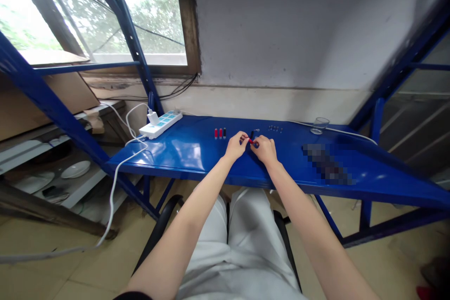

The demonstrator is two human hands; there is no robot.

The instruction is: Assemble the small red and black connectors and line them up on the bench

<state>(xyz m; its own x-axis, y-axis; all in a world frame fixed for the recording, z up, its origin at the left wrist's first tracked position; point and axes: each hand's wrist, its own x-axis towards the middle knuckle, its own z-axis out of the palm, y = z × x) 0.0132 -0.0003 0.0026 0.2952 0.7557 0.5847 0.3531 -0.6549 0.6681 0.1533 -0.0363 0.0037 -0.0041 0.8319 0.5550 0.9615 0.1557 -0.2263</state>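
Upper left of the frame, a window admits daylight behind an upright of blue steel shelving; below it at far left, a lower shelf carries white plates, set apart from the working area. Toward the back left corner of the blue metal worktop lies a white power strip, placed against the wall, apparently so that its white cable drops to the floor clear of the hands. Centre left, three small upright cylinders, two red and one black, stand in a neat row near the rear, probably arranged for easy picking. At centre, the left hand and right hand meet above the worktop, their grips narrow and closing from both sides on a small red-and-black part; a two-handed pinch suits a piece this small. Its exact shape is partly hidden by the fingers. Centre right, a row of tiny dark pieces lies just beyond the hands. Farther right, a clear glass tumbler stands toward the rear, out of the hands' way, beside a second white cable, and a pixelated patch obscures whatever lies nearer.
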